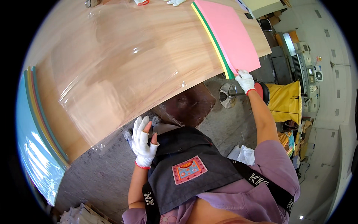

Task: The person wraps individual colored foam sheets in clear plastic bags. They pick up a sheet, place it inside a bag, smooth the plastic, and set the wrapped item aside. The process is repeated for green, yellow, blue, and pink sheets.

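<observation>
My right hand (245, 80), in a white knit glove with bare fingertips, pinches the near corner of a pink sheet stack (233, 33). Green sheets (213, 35) and yellow sheets (220, 56) show along the left side, beneath the pink. My left hand (143, 140), gloved the same way, is raised over my lap, just off the table's front edge. Its fingers are extended and hold nothing; thumb and index tip are bare. Clear plastic film (112, 78) lies spread across the middle of the wooden table (78, 147), nearest to this hand, and hangs slightly over the front edge.
Plastic-wrapped blue sheets (35, 138) stand at the table's left end. A spare white glove (175, 2) lies at the far edge. Below are a brown box-like block (188, 104) and a round chrome stool base (226, 95). A yellow cloth or sack (281, 102) is to the right.
</observation>
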`<state>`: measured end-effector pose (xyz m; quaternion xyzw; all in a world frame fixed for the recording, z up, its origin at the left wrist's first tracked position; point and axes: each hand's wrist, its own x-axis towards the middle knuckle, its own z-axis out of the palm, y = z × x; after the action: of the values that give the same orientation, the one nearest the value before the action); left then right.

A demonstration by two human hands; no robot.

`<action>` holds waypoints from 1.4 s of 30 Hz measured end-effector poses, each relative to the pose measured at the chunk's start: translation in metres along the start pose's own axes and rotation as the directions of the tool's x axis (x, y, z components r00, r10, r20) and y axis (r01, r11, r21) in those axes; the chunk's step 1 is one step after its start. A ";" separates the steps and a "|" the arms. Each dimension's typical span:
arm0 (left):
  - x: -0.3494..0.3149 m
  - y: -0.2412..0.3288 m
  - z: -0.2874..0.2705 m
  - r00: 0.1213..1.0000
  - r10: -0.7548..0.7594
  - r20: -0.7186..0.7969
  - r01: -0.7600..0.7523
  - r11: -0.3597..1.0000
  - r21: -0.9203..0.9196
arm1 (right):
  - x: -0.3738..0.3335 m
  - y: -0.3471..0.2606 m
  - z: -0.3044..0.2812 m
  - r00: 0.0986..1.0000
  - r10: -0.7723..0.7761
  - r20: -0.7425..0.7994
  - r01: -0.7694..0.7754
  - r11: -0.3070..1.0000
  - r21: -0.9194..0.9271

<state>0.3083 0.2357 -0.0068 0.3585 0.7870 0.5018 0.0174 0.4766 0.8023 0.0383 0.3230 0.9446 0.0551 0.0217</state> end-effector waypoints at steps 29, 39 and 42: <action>0.005 -0.001 0.009 1.000 -0.030 -0.009 0.030 0.998 -0.055 | 0.017 0.011 -0.010 0.979 -0.066 0.194 0.100 0.980 -0.170; 0.120 0.063 0.138 0.840 0.341 0.421 -0.231 0.929 -0.290 | 0.041 0.011 -0.042 0.913 -0.075 0.402 0.189 0.950 -0.251; 0.181 0.097 0.221 0.689 0.318 0.652 -0.288 0.945 -0.156 | 0.044 -0.004 -0.052 0.910 -0.040 0.412 0.151 0.959 -0.241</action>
<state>0.3124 0.5365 0.0216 0.6386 0.6473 0.3516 0.2225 0.4356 0.8209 0.0893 0.2743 0.9184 0.1132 0.2618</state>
